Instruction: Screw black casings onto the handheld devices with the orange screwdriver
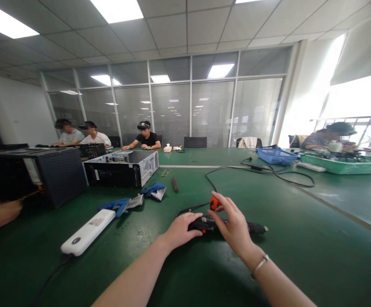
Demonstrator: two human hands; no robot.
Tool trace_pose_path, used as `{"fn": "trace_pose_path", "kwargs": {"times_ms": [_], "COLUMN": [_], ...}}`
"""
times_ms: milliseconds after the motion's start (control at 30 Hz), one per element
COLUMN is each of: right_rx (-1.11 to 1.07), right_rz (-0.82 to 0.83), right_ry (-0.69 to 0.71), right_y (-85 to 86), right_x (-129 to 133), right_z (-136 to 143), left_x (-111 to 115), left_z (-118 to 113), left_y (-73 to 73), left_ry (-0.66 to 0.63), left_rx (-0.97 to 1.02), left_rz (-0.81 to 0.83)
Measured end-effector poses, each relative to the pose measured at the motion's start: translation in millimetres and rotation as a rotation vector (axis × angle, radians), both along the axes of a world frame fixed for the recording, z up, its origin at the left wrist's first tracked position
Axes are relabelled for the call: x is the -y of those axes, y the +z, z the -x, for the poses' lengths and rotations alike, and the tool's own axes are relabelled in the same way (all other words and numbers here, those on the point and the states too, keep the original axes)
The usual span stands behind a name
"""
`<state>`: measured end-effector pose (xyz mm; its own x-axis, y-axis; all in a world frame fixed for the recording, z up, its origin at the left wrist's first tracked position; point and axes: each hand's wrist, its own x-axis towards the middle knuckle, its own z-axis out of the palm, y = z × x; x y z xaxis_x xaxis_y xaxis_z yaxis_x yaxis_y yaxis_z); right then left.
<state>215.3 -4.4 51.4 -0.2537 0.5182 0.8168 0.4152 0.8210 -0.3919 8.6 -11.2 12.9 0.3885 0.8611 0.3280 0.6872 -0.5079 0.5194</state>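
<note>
A black corded tool with a narrow tip pointing right lies across the green table. My left hand is wrapped round the tool's left part, thumb in front and fingers behind. Just above the tool, my right hand pinches a small orange and black object between thumb and fingertips. A bracelet circles the right wrist. Behind the hands a black cable runs back over the table.
Blue-grey gloves, a brown bar and a white power strip lie left. Computer cases stand behind them. Blue and green baskets are back right. Another person's hands show far left; several people sit around.
</note>
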Motion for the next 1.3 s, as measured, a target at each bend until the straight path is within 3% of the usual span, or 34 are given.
{"fn": "trace_pose_path", "kwargs": {"times_ms": [167, 633, 833, 1033, 1300], "right_rx": [-0.038, -0.049, -0.044, -0.050, -0.047], "right_rz": [0.067, 0.087, 0.063, 0.093, 0.103], "right_ry": [0.001, 0.010, -0.048, 0.030, -0.007], "right_y": [-1.5, -0.6, 1.6, -1.1, -1.8], "right_x": [-2.2, -1.7, -1.1, -3.2, -3.1], "right_z": [0.2, 0.9, 0.1, 0.8, 0.7], "left_x": [0.4, -1.5, -0.9, -1.1, 0.3], "left_z": [-0.3, 0.2, 0.3, 0.4, -0.6], "left_y": [0.2, -0.8, -0.6, -0.7, 3.1], "left_ry": [0.016, 0.011, 0.014, 0.013, 0.015], "left_rx": [-0.005, -0.020, -0.018, -0.012, -0.010], "left_rz": [0.010, 0.011, 0.016, 0.012, 0.032]}}
